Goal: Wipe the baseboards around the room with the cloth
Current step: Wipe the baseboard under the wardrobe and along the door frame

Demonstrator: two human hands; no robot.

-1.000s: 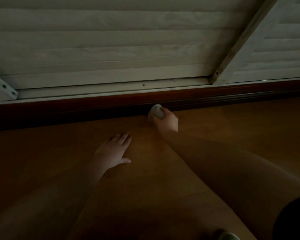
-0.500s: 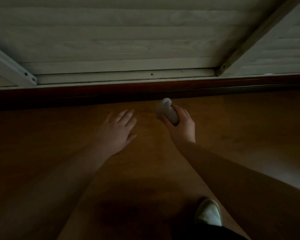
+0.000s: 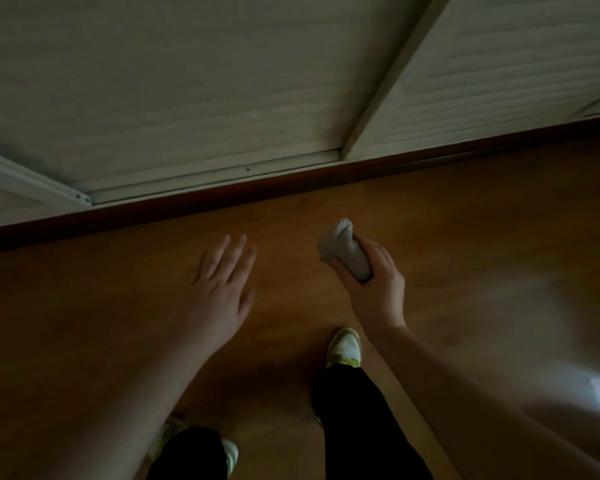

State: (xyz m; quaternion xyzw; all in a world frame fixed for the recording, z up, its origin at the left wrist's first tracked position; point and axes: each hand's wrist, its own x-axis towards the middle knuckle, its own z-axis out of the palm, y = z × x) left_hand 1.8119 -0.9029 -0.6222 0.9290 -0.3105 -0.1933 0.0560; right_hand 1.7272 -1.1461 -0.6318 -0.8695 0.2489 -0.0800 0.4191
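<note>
Cloth, wadded, looks soft and light; right hand grips its lower end, clear of baseboard. Left hand fingers spread, empty.

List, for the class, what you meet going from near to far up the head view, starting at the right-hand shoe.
Shoe → right hand → cloth held in its fingers → bare wooden floor → dark baseboard → white slatted panel.

My left hand spreads flat, fingers straight, palm down. My right hand curls round a wadded cloth, thumb beneath.
</note>
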